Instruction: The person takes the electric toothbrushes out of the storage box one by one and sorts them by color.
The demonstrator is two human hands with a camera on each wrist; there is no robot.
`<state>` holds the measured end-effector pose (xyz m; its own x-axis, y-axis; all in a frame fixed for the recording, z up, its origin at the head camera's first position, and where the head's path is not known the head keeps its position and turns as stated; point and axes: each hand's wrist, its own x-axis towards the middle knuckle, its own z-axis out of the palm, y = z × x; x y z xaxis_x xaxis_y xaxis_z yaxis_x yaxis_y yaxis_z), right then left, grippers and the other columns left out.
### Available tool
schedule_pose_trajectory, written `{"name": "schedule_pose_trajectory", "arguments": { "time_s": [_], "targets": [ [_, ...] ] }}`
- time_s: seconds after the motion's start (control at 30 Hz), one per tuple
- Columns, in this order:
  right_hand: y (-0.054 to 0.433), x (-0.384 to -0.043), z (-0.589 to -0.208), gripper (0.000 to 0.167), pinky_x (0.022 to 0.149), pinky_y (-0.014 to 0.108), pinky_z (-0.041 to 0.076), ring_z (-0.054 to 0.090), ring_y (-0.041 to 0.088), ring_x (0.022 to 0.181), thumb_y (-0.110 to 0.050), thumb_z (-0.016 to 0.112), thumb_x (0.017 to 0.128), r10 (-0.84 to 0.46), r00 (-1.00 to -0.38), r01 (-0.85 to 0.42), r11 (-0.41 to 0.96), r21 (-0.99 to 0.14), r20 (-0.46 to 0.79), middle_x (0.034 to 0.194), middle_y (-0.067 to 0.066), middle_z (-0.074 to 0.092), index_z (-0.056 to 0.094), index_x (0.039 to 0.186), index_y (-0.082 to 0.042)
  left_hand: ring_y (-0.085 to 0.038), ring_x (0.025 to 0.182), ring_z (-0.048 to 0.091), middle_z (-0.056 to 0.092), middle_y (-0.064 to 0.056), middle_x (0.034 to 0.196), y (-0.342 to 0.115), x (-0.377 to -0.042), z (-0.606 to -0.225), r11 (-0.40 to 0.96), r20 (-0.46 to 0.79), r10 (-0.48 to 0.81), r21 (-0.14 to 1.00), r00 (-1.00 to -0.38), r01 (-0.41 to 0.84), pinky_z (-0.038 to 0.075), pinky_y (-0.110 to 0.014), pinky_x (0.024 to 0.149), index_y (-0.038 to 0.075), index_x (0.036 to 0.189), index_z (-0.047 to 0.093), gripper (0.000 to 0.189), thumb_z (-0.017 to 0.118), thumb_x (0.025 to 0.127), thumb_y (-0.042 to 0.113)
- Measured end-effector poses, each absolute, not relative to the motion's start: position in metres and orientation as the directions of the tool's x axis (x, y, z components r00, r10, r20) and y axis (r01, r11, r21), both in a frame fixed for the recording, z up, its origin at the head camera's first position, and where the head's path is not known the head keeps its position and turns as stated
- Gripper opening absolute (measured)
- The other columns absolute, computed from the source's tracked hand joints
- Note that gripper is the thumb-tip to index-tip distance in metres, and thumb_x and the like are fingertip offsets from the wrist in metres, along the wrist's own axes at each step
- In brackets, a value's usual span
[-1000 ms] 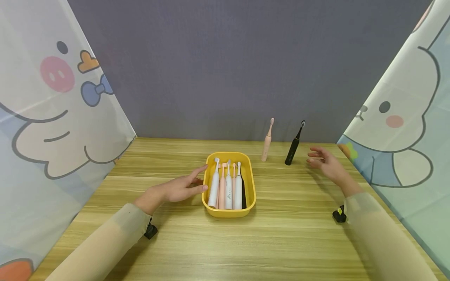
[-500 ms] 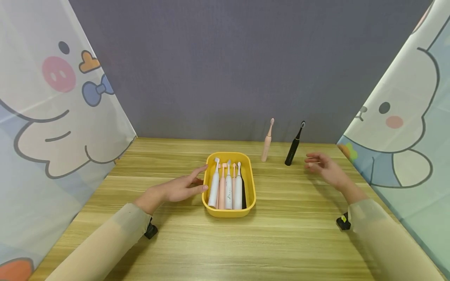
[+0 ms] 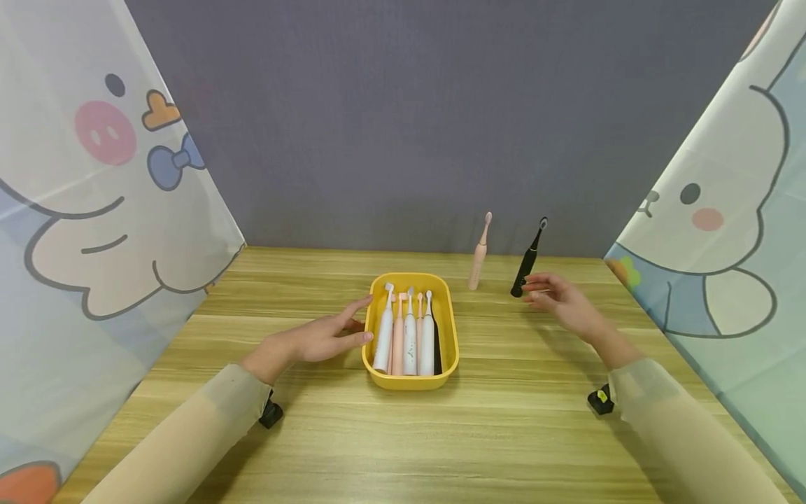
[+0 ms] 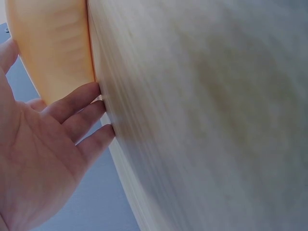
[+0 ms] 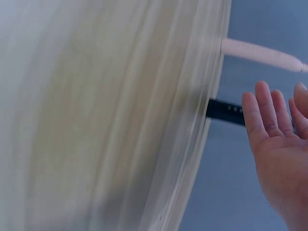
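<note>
A yellow tray (image 3: 452,329) on the table holds several electric toothbrushes, white, pink and black, lying side by side. My left hand (image 3: 324,337) is at the tray's left side, fingers spread, with thumb and index finger at its rim; in the left wrist view the other fingertips (image 4: 107,131) meet the tabletop. To the right, a black electric toothbrush (image 3: 525,267) stands upright. My right hand (image 3: 567,304) is just right of its handle, fingers extended and holding nothing. In the right wrist view, the fingers (image 5: 264,108) overlap the black handle.
A pink electric toothbrush (image 3: 478,260) stands upright between the tray and the black one. A grey panel (image 3: 403,126) rises behind the wooden table (image 3: 403,441). Cartoon-printed cloths (image 3: 126,210) hang along both sides.
My right hand first drifted slightly, then moved left, closer to the black toothbrush. The left hand, tray and standing toothbrushes have stayed in place.
</note>
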<state>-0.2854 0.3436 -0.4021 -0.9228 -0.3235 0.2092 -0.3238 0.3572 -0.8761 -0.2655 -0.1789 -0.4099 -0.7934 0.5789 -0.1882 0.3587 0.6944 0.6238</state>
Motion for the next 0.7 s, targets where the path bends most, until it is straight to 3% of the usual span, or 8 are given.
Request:
{"name": "schedule_pose_trajectory", "arguments": {
  "time_s": [0.13,0.2,0.37,0.7],
  "targets": [
    [0.331,-0.285,-0.403,0.045,0.097,0.028,0.064,0.074,0.005,0.113,-0.005,0.055,0.115,-0.346,-0.918,-0.322,0.366,-0.873,0.194,0.142,0.034,0.058,0.042,0.152,0.018,-0.044,0.154,0.051,0.053,-0.019,0.167,-0.179,-0.265,-0.410,0.695,-0.187,0.579,0.623,-0.794,0.360,0.034,-0.068,0.130,0.038,0.178,0.001,0.090,0.049,0.109,0.072],
    [0.325,-0.285,-0.404,0.044,0.099,0.028,0.064,0.073,0.005,0.114,-0.004,0.054,0.115,-0.359,-0.915,-0.318,0.363,-0.876,0.184,0.146,0.044,0.051,0.041,0.152,0.018,-0.044,0.154,0.051,0.053,-0.019,0.167,-0.179,-0.265,-0.410,0.695,-0.190,0.578,0.625,-0.794,0.356,0.034,-0.068,0.129,0.039,0.178,0.001,0.090,0.049,0.109,0.072],
    [0.313,-0.285,-0.404,0.043,0.100,0.024,0.062,0.071,0.003,0.113,-0.005,0.053,0.116,-0.371,-0.914,-0.302,0.360,-0.883,0.161,0.147,0.046,0.048,0.042,0.152,0.015,-0.044,0.153,0.052,0.053,-0.019,0.166,-0.178,-0.266,-0.410,0.695,-0.188,0.576,0.624,-0.796,0.356,0.035,-0.069,0.129,0.039,0.178,0.001,0.090,0.049,0.108,0.073],
    [0.286,-0.286,-0.402,0.041,0.101,0.031,0.063,0.073,0.010,0.115,-0.001,0.053,0.115,-0.390,-0.902,-0.326,0.332,-0.885,0.186,0.145,0.047,0.050,0.044,0.151,0.015,-0.043,0.152,0.053,0.055,-0.019,0.164,-0.178,-0.264,-0.409,0.690,-0.179,0.581,0.626,-0.794,0.364,0.035,-0.067,0.129,0.037,0.178,0.002,0.090,0.050,0.109,0.070]
  ]
}}
